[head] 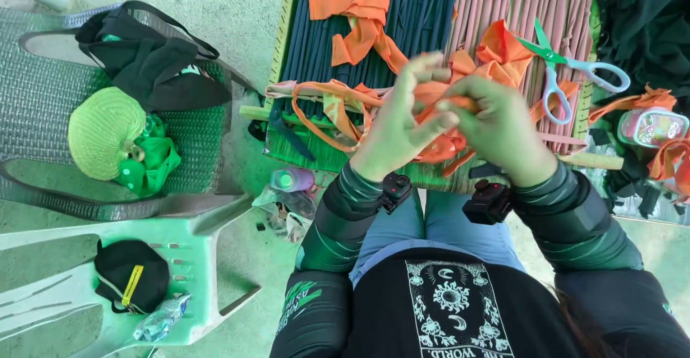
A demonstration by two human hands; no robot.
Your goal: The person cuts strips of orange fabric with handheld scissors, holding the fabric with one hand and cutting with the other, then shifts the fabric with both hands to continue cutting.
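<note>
Two bare hands meet above a woven mat of dark green and pink rods (431, 13), viewed from the head camera. Far left: a grey woven chair (43, 92) bearing a black bag (151, 60), a round light-green knitted hat (106, 131) and a green cloth (154, 164). Below it, a pale green plastic chair (194, 257) carries a black cap (129, 275) and a crumpled plastic bottle (162, 318). Centre: left hand (399, 124), fingers curled, pinching an orange fabric strip (338, 106) that trails leftward across the mat. Right hand (503, 128), closed around the same strip, touching the left fingertips. Right: green-handled scissors (568, 67) lying on the pink rods, beside loose orange scraps (640, 101).
</note>
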